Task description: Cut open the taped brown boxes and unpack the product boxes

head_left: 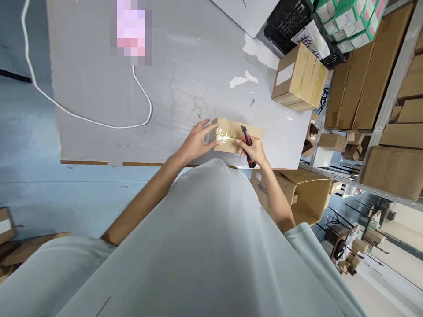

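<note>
A small brown cardboard box, with shiny yellowish tape across its top, lies near the table's front edge. At its left end, my left hand grips the box between thumb and forefinger, the other fingers stretched past it. My right hand is closed around a red and black utility knife over the box's right part. The knife's dark front end points away from me; whether any blade is out I cannot tell. My right fingertips are close to the tape, and contact is unclear.
The grey table carries a white cable on the left and a larger taped carton at the right. Behind that carton stands a black crate. An open carton is below the table's right edge, beside shelves of boxes.
</note>
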Tool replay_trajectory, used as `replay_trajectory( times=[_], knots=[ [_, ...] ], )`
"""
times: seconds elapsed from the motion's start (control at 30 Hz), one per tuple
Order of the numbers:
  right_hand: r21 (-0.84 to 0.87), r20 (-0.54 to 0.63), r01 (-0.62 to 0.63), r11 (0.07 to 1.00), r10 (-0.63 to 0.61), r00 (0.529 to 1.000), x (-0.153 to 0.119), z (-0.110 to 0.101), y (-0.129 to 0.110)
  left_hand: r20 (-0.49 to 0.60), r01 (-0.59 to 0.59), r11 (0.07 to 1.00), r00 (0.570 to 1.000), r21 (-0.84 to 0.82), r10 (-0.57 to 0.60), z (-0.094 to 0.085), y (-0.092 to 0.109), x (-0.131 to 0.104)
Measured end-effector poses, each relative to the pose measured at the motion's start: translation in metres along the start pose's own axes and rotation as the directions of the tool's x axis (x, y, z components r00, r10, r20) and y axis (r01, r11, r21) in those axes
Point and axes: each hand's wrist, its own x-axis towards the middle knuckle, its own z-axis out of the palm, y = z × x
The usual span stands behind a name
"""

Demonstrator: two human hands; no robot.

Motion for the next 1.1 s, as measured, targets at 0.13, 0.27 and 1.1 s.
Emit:
replay_trajectory(
  times=[0.13, 0.27, 1.1],
  knots=[
    [-0.426, 0.088, 0.079, 0.901, -0.046, 0.995, 0.005, 0.009, -0.013, 0.106, 0.006, 0.999, 0.994, -0.051, -0.001, 0.002, -0.009, 0.007],
    [-0.689, 0.219, 0.177, 0.703, -0.031, 0.975, 0.004, 0.015, -0.032, 0.179, 0.001, 0.996, 0.984, -0.093, 0.015, 0.002, -0.015, 0.012],
    [-0.901, 0.395, 0.376, 0.218, 0.052, 0.917, 0.027, 0.015, -0.084, 0.215, -0.022, 0.99, 0.975, -0.141, 0.052, 0.002, -0.028, 0.02]
  ],
)
